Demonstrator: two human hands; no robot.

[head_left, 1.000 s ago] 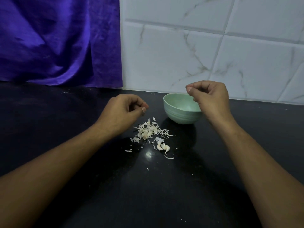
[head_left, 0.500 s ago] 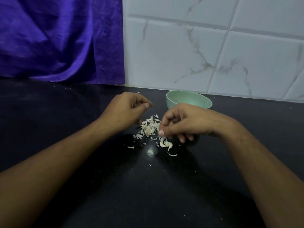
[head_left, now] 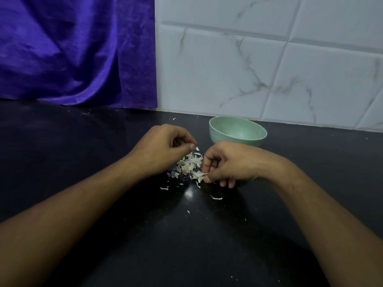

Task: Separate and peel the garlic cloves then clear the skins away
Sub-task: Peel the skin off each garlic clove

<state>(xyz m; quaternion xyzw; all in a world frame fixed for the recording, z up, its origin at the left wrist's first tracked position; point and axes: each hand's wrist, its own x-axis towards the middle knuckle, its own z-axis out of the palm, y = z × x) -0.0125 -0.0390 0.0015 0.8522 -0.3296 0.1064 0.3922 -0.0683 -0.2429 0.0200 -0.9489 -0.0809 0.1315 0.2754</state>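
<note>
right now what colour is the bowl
Pale mint green bowl, clearest in the head view.

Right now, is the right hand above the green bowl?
No, the right hand pinches a garlic piece at the skins on the counter, nearer than the bowl.

Both bare forearms are reaching forward and converging; the left hand [head_left: 165,148] is curling, thumb pressing on forefinger, while the right hand [head_left: 228,164] is pinching a garlic piece [head_left: 199,175] at its fingertips.
</note>
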